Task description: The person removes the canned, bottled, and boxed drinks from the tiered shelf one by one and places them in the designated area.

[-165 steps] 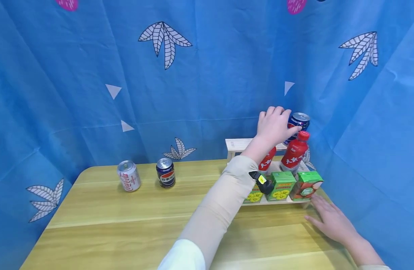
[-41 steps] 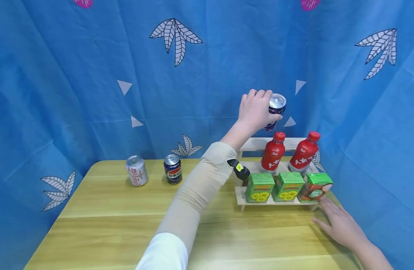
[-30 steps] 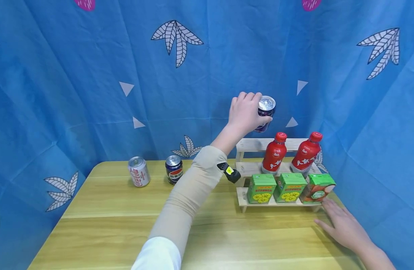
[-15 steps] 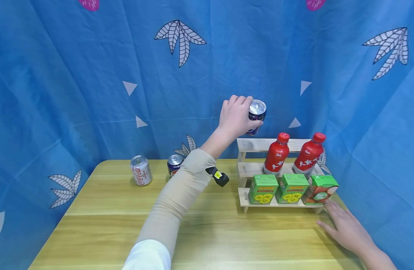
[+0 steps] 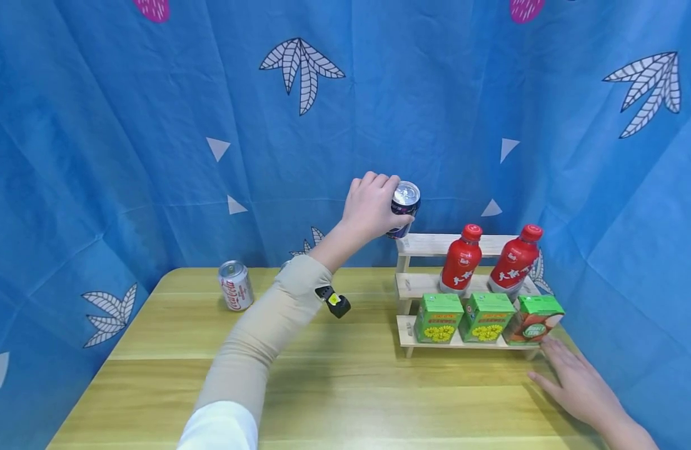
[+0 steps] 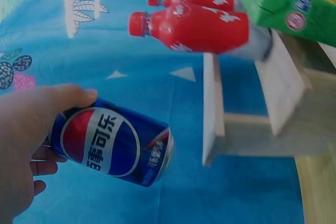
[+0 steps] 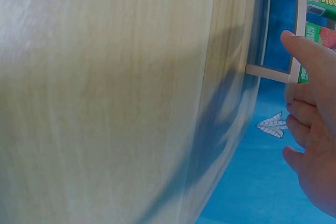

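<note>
My left hand (image 5: 373, 206) grips a blue Pepsi can (image 6: 113, 142) round its side. The can is raised in front of the blue curtain, overlapping the left end of the rack's top tier in the head view. In the left wrist view it is apart from the wooden rack (image 6: 212, 114). My right hand (image 5: 581, 381) lies with fingers extended at the rack's front right corner, its fingertips right by a brown and green drink carton (image 5: 533, 320). Two red bottles (image 5: 461, 259) stand on the middle tier. Two green cartons with yellow flowers (image 5: 438, 319) stand on the bottom tier.
A white Coca-Cola can (image 5: 236, 286) stands on the wooden table (image 5: 345, 400) toward the back left. Another can is almost hidden behind my left forearm, only its rim (image 5: 286, 264) showing. The blue curtain (image 5: 345, 125) closes off the back and sides.
My left hand has carried the Pepsi can from the rack's right end up and leftward, then somewhat lower, to the rack's left end. The right hand stays at the rack's corner.
</note>
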The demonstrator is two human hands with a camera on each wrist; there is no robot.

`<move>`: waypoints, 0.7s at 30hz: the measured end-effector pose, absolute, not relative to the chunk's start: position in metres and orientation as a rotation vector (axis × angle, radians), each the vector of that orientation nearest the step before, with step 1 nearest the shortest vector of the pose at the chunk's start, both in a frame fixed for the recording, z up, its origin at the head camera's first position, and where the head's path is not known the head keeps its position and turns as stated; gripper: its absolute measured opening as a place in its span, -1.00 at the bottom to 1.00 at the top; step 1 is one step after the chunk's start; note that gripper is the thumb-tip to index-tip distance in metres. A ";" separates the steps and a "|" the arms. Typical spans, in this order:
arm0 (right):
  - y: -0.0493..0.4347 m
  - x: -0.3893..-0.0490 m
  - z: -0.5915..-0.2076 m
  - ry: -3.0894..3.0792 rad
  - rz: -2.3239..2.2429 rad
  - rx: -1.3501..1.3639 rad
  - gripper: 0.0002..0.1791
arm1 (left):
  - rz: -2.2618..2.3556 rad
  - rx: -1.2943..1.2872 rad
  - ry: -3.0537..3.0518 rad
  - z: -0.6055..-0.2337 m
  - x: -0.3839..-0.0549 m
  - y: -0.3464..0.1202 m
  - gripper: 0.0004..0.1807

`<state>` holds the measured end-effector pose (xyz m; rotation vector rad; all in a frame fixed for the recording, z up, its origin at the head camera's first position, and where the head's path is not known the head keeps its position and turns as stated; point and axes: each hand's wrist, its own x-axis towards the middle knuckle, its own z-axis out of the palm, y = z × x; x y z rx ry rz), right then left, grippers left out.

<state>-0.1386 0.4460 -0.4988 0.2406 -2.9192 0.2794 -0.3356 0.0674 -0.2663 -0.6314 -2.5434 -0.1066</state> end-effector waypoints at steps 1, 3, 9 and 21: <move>0.446 -0.139 -0.498 -2.932 0.288 0.237 -0.14 | -0.104 -0.635 -2.542 -0.268 -0.335 0.064 -0.10; 0.446 -0.140 -0.498 -2.954 0.304 0.225 -0.13 | -0.099 -0.645 -2.532 -0.272 -0.335 0.055 -0.11; 0.446 -0.140 -0.502 -2.922 0.284 0.234 -0.14 | -0.104 -0.657 -2.515 -0.285 -0.336 0.030 -0.10; 0.444 -0.144 -0.492 -3.022 0.291 0.186 -0.09 | -0.121 -0.637 -2.507 -0.311 -0.333 -0.007 -0.13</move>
